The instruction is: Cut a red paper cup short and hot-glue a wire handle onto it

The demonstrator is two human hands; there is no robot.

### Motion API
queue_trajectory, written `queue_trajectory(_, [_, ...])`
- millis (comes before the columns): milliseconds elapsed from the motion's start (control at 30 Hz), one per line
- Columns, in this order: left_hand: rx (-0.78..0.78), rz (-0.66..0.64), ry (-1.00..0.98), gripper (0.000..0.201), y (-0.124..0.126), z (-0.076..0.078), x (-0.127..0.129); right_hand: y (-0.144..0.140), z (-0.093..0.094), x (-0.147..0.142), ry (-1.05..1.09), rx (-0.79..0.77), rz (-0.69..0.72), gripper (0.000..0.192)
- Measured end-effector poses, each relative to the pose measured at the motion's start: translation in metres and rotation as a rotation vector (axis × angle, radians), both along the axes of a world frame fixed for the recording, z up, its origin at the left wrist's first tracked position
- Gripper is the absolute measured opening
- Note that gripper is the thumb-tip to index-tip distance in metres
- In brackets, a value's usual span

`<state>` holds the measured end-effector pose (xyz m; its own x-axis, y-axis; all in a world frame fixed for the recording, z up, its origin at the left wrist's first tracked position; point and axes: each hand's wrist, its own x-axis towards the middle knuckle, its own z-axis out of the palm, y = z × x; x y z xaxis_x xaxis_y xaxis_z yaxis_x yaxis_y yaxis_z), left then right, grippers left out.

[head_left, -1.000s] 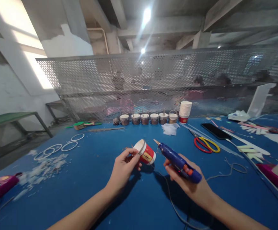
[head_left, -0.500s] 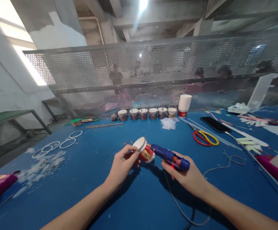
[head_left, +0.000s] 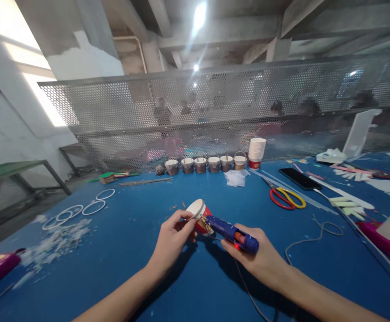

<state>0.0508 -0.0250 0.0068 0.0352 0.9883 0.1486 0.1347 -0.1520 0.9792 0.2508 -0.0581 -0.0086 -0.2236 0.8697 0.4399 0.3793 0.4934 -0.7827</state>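
Two bare hands work over a blue table (head_left: pixel 121 264). The left hand (head_left: pixel 173 237) pinches one red paper cup (head_left: pixel 199 214), tipped on its side just above the table, fingers curled around its white base. The right hand (head_left: pixel 260 259) wraps its fingers tightly around one blue glue gun (head_left: pixel 231 229), whose nozzle touches the cup's side. Along the far edge stand six small brown-filled cups (head_left: pixel 206 164) in a row, beside one stack of white cups (head_left: pixel 257 153). One pair of red-and-yellow scissors (head_left: pixel 287 197) and one black phone (head_left: pixel 300 178) lie to the right; four white rings (head_left: pixel 80 208) lie to the left.
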Motion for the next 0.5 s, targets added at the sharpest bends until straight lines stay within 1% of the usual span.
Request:
queue_trajectory(333, [0.000, 0.023, 0.007, 0.025, -0.0021, 0.0012, 0.0025, 0.0017, -0.0060, -0.0028, -0.066, 0.035, -0.037, 0.028])
queue_trajectory(500, [-0.009, 0.028, 0.035, 0.024, -0.0020, 0.0011, 0.0031, 0.0007, -0.0082, -0.0057, -0.118, 0.068, -0.030, 0.030])
